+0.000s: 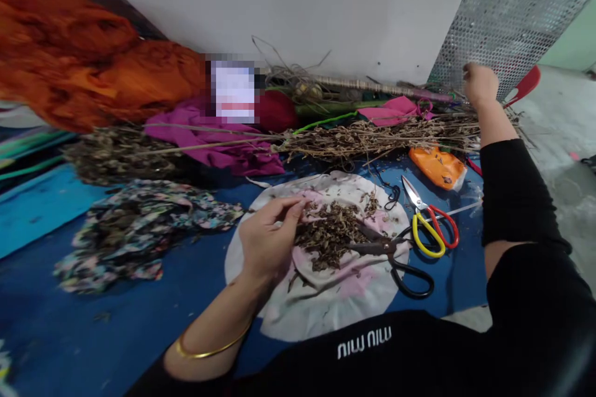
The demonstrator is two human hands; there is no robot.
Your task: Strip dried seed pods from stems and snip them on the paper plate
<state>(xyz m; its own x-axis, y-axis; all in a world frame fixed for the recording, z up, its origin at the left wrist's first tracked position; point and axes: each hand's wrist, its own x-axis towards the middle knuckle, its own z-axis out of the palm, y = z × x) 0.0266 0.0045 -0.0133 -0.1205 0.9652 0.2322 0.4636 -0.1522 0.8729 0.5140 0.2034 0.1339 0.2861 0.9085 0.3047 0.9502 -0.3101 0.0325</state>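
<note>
- While the left hand (267, 242) hovers over the round cloth (316, 316) near nine o'clock, its thumb and index finger are together; any thin piece between them is hard to make out.
- The right hand (482, 84), well apart toward two o'clock, has curled fingers, perhaps around something, but I cannot tell whether they meet.
- Dried leaves (328, 239) lie mid-cloth, with black-handled scissors (388, 248) reaching in from four o'clock.
- Pixels hide an object behind the magenta fabric (218, 139).
- The right arm bends and extends forward; the left slants inward from seven o'clock.
</note>
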